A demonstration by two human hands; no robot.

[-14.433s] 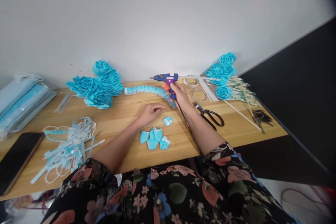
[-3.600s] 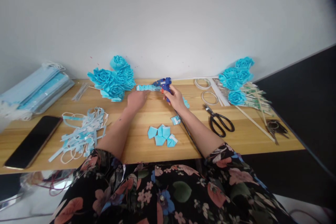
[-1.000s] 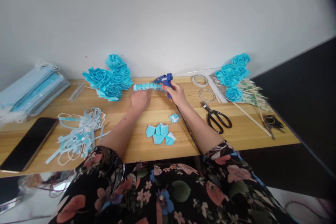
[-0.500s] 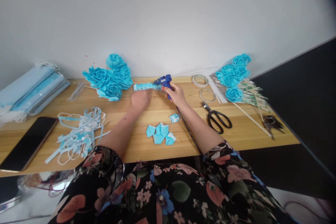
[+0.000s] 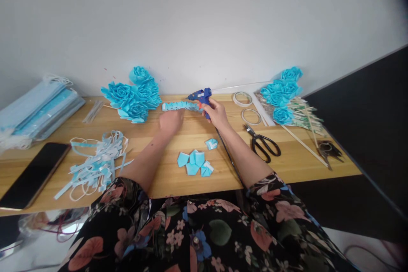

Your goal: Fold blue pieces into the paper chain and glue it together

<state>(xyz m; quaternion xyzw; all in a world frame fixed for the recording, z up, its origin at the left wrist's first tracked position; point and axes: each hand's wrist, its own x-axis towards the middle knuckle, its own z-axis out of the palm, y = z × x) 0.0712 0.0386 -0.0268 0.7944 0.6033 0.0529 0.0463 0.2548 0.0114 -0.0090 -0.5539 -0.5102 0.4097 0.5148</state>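
A blue hot glue gun (image 5: 203, 95) is in my right hand (image 5: 217, 114), fingers wrapped round its handle and orange trigger. Its nozzle points left, over the far side of a row of overlapping light blue folded pieces (image 5: 178, 105). My left hand (image 5: 171, 121) is closed at the near edge of that row, its fingertips mostly hidden, so I cannot tell what it grips. Nearer to me lie several folded blue petal pieces (image 5: 195, 160), and a single folded piece (image 5: 211, 144) sits just beyond them. The gun's black cord (image 5: 227, 153) runs toward the table's front edge.
Blue flowers (image 5: 134, 93) stand back left, with more flowers (image 5: 283, 89) back right. Black scissors (image 5: 264, 142), tape rolls (image 5: 242, 99) and sticks (image 5: 306, 146) lie right. Left are cut strips (image 5: 98, 163), a phone (image 5: 35, 174) and stacked face masks (image 5: 41, 106).
My right hand has shifted slightly right with the glue gun, and the nozzle has lifted away from the blue row. My left hand has stayed in nearly the same place.
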